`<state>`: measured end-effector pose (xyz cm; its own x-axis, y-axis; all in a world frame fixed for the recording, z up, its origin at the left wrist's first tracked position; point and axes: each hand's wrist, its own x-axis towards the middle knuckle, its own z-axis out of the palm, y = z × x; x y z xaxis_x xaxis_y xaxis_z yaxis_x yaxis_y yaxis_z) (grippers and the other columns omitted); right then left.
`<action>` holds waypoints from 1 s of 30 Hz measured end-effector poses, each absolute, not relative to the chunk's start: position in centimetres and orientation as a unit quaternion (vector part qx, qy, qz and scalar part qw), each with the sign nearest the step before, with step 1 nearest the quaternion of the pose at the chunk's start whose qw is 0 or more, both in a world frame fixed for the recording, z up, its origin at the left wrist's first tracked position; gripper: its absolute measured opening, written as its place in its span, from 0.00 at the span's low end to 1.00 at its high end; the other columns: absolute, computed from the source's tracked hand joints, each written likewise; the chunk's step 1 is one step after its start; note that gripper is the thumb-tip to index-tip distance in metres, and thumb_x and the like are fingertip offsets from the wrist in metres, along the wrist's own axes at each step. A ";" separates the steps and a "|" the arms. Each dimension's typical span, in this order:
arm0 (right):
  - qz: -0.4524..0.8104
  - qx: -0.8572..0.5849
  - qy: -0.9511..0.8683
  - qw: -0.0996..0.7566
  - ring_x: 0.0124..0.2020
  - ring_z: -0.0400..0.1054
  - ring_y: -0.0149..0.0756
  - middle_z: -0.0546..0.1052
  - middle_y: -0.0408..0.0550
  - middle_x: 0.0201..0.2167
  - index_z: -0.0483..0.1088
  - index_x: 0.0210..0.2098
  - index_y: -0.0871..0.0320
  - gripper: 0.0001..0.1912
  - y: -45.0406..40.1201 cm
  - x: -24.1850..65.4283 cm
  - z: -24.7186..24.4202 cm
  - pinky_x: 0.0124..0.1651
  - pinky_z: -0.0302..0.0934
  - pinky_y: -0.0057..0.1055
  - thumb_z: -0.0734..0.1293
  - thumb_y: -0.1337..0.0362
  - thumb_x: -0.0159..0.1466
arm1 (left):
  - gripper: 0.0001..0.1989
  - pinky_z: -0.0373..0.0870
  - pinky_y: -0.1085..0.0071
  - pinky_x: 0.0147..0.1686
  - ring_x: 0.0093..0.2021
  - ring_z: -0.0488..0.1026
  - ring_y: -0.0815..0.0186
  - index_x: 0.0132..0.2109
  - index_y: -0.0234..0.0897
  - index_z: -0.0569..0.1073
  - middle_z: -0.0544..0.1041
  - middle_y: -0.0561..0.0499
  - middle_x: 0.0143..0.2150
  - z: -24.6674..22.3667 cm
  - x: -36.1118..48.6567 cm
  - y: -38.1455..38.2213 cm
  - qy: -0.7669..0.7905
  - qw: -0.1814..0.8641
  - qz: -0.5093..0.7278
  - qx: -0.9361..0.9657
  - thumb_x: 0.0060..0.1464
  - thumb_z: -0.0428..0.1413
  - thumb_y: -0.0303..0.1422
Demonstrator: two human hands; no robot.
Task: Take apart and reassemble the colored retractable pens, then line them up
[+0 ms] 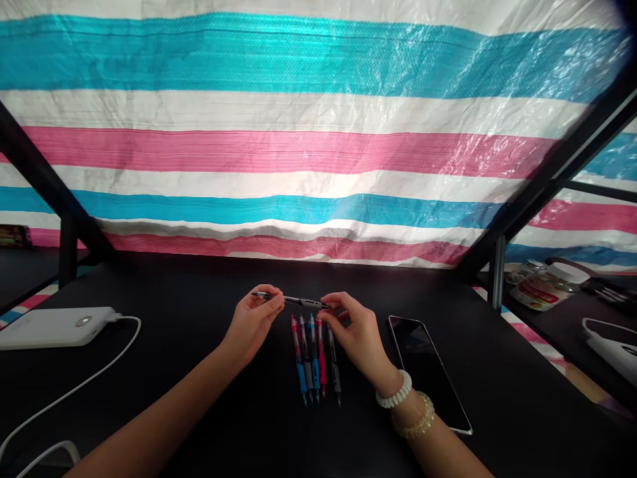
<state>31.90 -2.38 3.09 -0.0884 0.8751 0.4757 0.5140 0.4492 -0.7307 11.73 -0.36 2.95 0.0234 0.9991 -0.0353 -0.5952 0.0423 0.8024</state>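
Observation:
A pen with a dark grey grip is stretched level between my two hands, above the black table. My left hand pinches its left end between thumb and fingers. At the other end, the fingertips of my right hand close on the tip. Below lie several pens side by side, among them a blue-gripped pen, a pink pen and a grey-gripped pen a little apart on the right. Part of that last pen is hidden by my right hand.
A smartphone lies right of my right hand. On the left rests a white power bank with a white cable. Black frame bars slant up both sides before a striped sheet. A jar stands far right.

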 end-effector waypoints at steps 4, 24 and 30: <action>0.134 -0.488 -0.735 0.451 0.32 0.70 0.37 0.75 0.46 0.32 0.71 0.37 0.55 0.04 -2.6 31.9 3.2 0.34 0.62 0.31 0.64 0.65 0.67 | 0.11 0.71 0.76 0.41 0.33 0.72 0.73 0.30 0.34 0.76 0.76 0.53 0.33 3.0 11.7 -0.4 0.319 0.646 0.616 0.319 0.39 0.70 0.25; 0.323 -0.488 -0.707 0.397 0.21 0.50 0.29 0.56 0.38 0.19 0.52 0.20 0.56 0.23 -2.6 31.7 2.9 0.24 0.47 0.26 0.56 0.56 0.71 | 0.10 0.69 0.75 0.35 0.35 0.74 0.68 0.25 0.36 0.75 0.77 0.52 0.30 2.7 11.1 -0.6 0.371 0.536 0.614 0.445 0.36 0.68 0.23; 0.391 -0.461 -0.679 0.416 0.20 0.52 0.28 0.59 0.38 0.18 0.62 0.23 0.57 0.23 -2.5 31.6 3.1 0.23 0.48 0.26 0.56 0.53 0.71 | 0.09 0.70 0.74 0.38 0.36 0.74 0.68 0.30 0.36 0.76 0.78 0.51 0.33 2.8 11.2 -0.5 0.355 0.553 0.624 0.424 0.40 0.69 0.26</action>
